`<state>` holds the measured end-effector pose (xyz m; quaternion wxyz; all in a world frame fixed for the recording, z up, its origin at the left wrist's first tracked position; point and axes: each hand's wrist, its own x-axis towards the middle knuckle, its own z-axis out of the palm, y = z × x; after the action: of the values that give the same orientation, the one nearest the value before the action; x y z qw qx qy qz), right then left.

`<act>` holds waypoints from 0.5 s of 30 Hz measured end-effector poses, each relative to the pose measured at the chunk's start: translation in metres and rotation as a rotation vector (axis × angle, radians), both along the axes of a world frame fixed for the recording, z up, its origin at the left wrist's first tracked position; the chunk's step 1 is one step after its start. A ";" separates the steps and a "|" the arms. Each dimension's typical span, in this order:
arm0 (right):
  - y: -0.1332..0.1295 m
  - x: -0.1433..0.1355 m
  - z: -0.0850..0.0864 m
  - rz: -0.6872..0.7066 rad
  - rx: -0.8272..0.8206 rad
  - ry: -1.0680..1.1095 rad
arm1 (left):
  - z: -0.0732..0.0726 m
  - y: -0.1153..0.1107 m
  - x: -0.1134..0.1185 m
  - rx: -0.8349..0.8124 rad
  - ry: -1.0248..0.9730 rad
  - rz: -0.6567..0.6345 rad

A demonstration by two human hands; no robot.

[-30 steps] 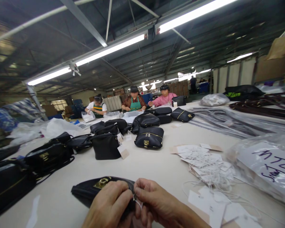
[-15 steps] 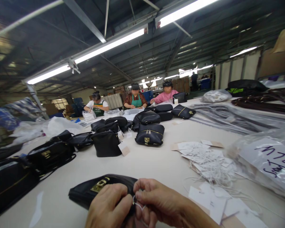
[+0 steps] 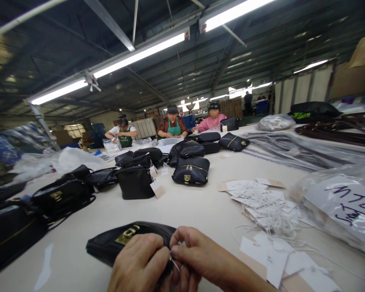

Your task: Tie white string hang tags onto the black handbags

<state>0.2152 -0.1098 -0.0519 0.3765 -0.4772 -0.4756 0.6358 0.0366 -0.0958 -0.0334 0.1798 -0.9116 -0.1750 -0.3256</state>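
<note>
A black bag with a gold clasp lies on the pale table at the bottom centre. My left hand is closed at the bag's near right edge, covering part of it; what its fingertips pinch is hidden. Right beside it, my right hand is closed on a thin white string, which loops down between the two hands. The far end of the string is hidden behind my fingers.
White tags with strings are heaped on the right, beside a plastic bag with handwriting. Black bags stand mid-table and at the left. Straps lie at the back right. Three people sit across the table.
My right hand's fingers have shifted slightly and the string loop looks narrower. Both hands remain beside the bag. The view has moved a little.
</note>
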 end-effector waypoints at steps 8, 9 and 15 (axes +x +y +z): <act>0.004 0.002 -0.007 0.234 -0.022 0.108 | 0.000 0.000 -0.004 -0.014 0.002 -0.034; 0.005 0.002 -0.007 0.253 -0.011 0.114 | 0.002 0.000 -0.005 -0.026 -0.001 -0.037; 0.006 0.002 -0.015 0.233 0.075 0.176 | 0.005 -0.003 -0.005 -0.045 0.010 -0.003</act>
<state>0.2172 -0.1038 -0.0665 0.3582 -0.3466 -0.5164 0.6963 0.0317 -0.0987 -0.0280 0.1597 -0.9174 -0.1801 -0.3171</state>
